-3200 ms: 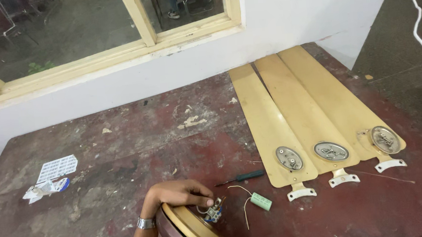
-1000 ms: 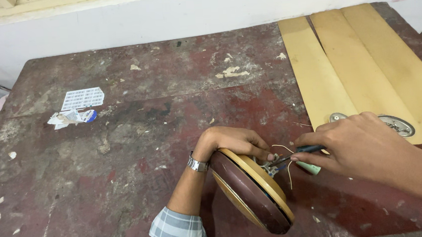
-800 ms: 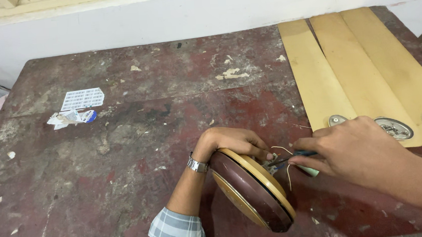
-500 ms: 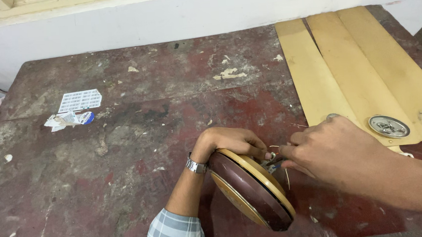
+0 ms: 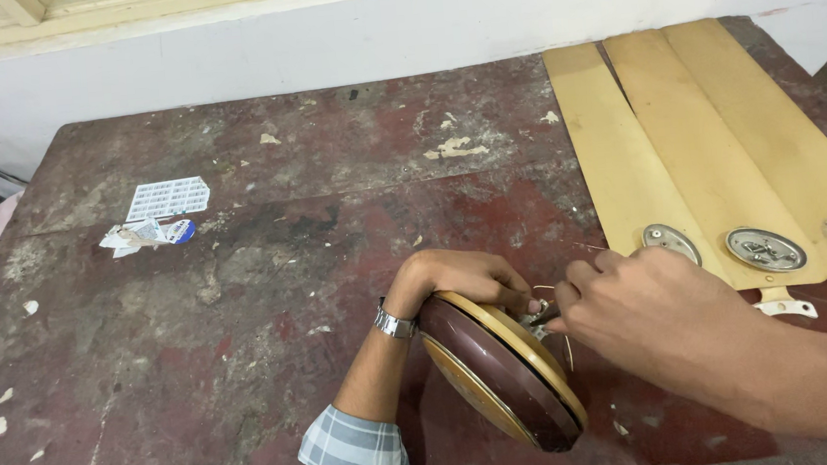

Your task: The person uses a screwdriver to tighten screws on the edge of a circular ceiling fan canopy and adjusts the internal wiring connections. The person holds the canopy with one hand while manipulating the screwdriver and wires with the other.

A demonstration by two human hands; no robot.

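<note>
A ceiling fan motor housing (image 5: 503, 373), a smooth round disc with a maroon shell and a cream-coloured face, stands tilted on its edge near the front of my workbench (image 5: 242, 305). Its flat face turns up and to the right, and its rim runs from upper left down to lower right. My left hand (image 5: 461, 278) curls over the housing's top edge, fingers closed on the rim to steady it, a metal wristwatch (image 5: 394, 323) on the wrist and a blue checked sleeve (image 5: 352, 454) below. My right hand (image 5: 651, 307) reaches in from the right, its fingertips pinched together at the small dark fitting and thin wires (image 5: 543, 313) at the middle of the cream face; what exactly they grip is hidden behind my knuckles. The bench is worn, its dark red paint scraped and flaking to grey. Three long, flat, tan fan blades (image 5: 711, 140) lie side by side at the right, well apart from the housing, each ending in an oval metal plate (image 5: 764, 249). At the far left lie a white blister sheet (image 5: 167, 198) and crumpled wrappers (image 5: 143, 234).
</note>
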